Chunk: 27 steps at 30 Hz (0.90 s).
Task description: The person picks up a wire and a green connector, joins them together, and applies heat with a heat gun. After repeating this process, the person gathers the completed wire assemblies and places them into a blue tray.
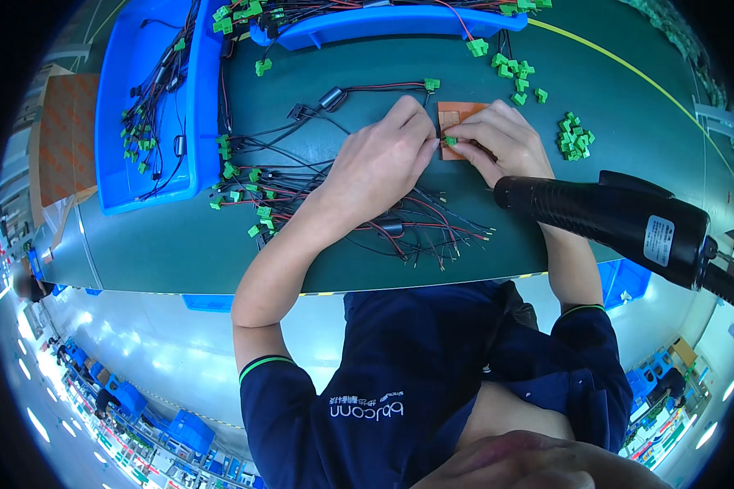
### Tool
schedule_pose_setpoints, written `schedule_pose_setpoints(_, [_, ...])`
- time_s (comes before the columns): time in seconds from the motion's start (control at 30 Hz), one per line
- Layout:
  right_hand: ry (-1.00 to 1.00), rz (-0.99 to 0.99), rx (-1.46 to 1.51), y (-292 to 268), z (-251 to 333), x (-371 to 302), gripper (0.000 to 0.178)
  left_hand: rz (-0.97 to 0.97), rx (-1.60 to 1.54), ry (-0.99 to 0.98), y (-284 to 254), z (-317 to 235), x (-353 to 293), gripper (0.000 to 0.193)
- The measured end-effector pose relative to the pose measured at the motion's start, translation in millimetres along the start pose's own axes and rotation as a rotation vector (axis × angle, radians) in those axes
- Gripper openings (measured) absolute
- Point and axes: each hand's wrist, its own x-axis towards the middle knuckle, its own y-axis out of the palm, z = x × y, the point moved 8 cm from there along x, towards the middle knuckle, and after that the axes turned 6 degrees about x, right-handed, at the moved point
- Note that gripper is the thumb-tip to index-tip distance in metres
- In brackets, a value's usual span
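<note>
Between the fingertips of my right hand (504,140) is a small green terminal connector (450,141), held above an orange-brown pad (451,108). My left hand (390,155) is closed in a pinch right beside it, with thin wire ends at its fingertips; the exact contact is partly hidden by the fingers. Another green connector (431,84), on a red and black cable with a black cylinder (332,99), lies just beyond my left hand. Under my left forearm spreads a bundle of black and red wires (432,218), some with green connectors.
A black power screwdriver (603,213) juts over my right forearm. Loose green connectors (576,137) lie in a heap on the right, others (514,72) behind. Blue bins of wired cables stand at left (200,175) and at the back (383,31). The green table (342,269) ends near my body.
</note>
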Motion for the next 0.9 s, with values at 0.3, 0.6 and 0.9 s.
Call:
schedule_pose_setpoints(0.3, [-0.051,0.103,-0.08,-4.9,0.5,2.1,0.037,0.08,0.06,-0.008,8.7,7.1,1.5,0.011])
schedule_pose_setpoints(0.6, [-0.126,-0.517,0.904,-84.5,44.0,-22.8,0.066,0.09,0.047,-0.009,10.7,14.6,5.1,0.01])
schedule_pose_setpoints(0.9, [-0.191,-0.41,1.093,-52.6,43.6,28.6,0.033,0.05,0.002,-0.041,11.3,18.1,4.3,0.009])
